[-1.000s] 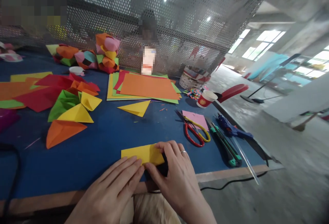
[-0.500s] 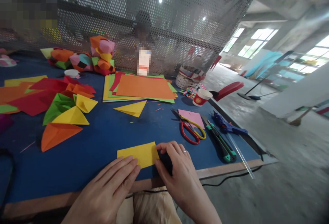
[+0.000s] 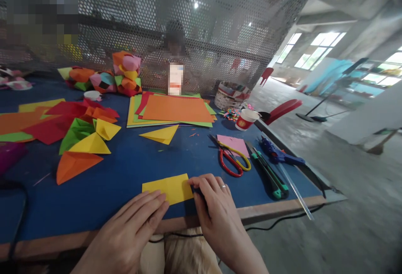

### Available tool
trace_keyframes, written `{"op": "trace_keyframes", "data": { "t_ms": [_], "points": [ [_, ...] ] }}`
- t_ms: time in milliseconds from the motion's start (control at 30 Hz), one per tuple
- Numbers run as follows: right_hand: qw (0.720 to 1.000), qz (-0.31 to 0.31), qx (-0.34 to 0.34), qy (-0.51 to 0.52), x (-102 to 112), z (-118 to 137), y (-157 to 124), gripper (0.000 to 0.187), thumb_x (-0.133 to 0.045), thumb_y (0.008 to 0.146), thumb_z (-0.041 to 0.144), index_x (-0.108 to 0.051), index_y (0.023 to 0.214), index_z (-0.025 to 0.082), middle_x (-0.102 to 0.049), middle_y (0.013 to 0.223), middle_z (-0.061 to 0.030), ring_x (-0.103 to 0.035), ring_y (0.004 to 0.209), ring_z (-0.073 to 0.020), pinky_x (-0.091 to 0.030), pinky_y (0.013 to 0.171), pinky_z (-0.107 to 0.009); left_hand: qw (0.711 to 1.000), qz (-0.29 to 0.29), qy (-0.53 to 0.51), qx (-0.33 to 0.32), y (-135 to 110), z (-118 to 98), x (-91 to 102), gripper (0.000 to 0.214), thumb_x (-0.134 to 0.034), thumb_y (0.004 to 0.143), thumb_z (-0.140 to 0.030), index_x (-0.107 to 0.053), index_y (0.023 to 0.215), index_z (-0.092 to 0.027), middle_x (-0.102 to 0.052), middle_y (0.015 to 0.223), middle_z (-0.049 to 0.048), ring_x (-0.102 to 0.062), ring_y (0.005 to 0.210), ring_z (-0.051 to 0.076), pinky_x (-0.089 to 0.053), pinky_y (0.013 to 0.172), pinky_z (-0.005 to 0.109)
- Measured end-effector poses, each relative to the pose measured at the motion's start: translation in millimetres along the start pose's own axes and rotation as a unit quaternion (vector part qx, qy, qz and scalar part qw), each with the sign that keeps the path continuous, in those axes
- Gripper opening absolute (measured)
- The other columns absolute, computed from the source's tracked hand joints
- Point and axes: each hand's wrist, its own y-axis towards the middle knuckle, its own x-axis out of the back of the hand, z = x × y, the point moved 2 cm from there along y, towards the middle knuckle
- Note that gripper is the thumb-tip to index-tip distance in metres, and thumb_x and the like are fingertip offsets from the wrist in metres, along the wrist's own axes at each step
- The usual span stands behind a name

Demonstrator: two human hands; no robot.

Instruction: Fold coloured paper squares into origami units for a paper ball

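A folded yellow paper rectangle [image 3: 168, 188] lies flat on the blue tabletop near its front edge. My left hand [image 3: 132, 219] rests on the paper's lower left part, its fingers stretched flat and close together. At the right end of the paper, the curled fingers and thumb of my right hand [image 3: 216, 207] close on its edge; the exact fingertip contact is partly hidden. Beyond the paper lies a folded yellow triangle [image 3: 161, 135]. Scissors [image 3: 234, 158] with red and yellow handles lie up and right of my right hand, partly over a pink paper square [image 3: 235, 145].
Right of the scissors lie a green-and-black utility knife [image 3: 268, 175], a blue glue gun [image 3: 279, 154] and a clear glue stick [image 3: 295, 192]. Behind are a paper cup [image 3: 246, 120], a basket [image 3: 232, 95] and stacked coloured sheets [image 3: 176, 108]. Folded pieces [image 3: 78, 167] sit left.
My right thumb has drawn in under the fingers at the paper's right edge. My left hand stays flat on the paper, and the view has shifted slightly.
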Motion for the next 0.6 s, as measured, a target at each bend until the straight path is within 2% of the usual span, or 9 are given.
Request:
{"op": "trace_keyframes", "data": {
  "t_ms": [100,233,333,400,500,600],
  "points": [
    [0.999,-0.027,0.038,0.016,2,3,-3,0.044,-0.036,0.093,-0.002,-0.063,0.119,0.021,-0.066,0.113,-0.0078,-0.058,0.099,-0.0236,-0.047,0.085,-0.04,1.0,-0.025,0.004,0.009,5,-2,3.5,0.068,-0.039,0.077,0.004,-0.061,0.138,-0.017,-0.069,0.136,0.002,-0.056,0.135,0.015,-0.038,0.123,0.03],
    [0.993,-0.066,0.1,0.011,-1,11,-11,0.055,-0.04,0.084,-0.005,-0.067,0.12,0.025,-0.067,0.124,-0.0061,-0.059,0.113,-0.0228,-0.048,0.096,-0.04,0.999,-0.028,0.029,-0.026,10,-3,3.6,0.064,-0.038,0.076,0.006,-0.067,0.128,-0.017,-0.073,0.129,-0.0004,-0.063,0.124,0.012,-0.041,0.118,0.025],
    [0.984,-0.089,0.148,-0.04,-8,15,-16,0.059,-0.043,0.084,-0.003,-0.065,0.13,0.027,-0.06,0.144,-0.0068,-0.052,0.131,-0.0252,-0.044,0.105,-0.044,0.998,-0.061,0.021,0.009,8,-2,-0.2,0.061,-0.037,0.08,0.005,-0.067,0.127,-0.018,-0.074,0.126,0.0012,-0.063,0.124,0.012,-0.042,0.119,0.027],
    [0.979,-0.089,0.177,-0.056,-13,16,-17,0.059,-0.044,0.085,-0.002,-0.062,0.134,0.025,-0.056,0.152,-0.007,-0.047,0.139,-0.0252,-0.041,0.11,-0.044,0.998,-0.059,0.02,0.02,8,-3,-1.7,0.06,-0.036,0.081,0.005,-0.067,0.127,-0.018,-0.074,0.123,0.0019,-0.063,0.124,0.013,-0.044,0.118,0.029],
    [0.98,-0.051,0.192,-0.018,-19,14,-17,0.061,-0.047,0.085,-0.003,-0.06,0.137,0.025,-0.067,0.139,-0.0039,-0.058,0.13,-0.0205,-0.04,0.113,-0.041,0.998,-0.049,0.038,0.006,14,-4,4.8,0.058,-0.035,0.081,0.006,-0.07,0.122,-0.017,-0.075,0.122,0.001,-0.064,0.12,0.012,-0.044,0.117,0.027],
    [0.983,-0.036,0.181,0.023,-19,12,-16,0.061,-0.048,0.086,-0.004,-0.06,0.138,0.027,-0.074,0.129,-0.0013,-0.065,0.12,-0.0188,-0.039,0.113,-0.041,0.997,-0.026,0.063,-0.046,23,-4,15.7,0.056,-0.036,0.08,0.007,-0.072,0.117,-0.015,-0.076,0.12,-0.0003,-0.067,0.114,0.011,-0.043,0.114,0.022]
  ]
}}
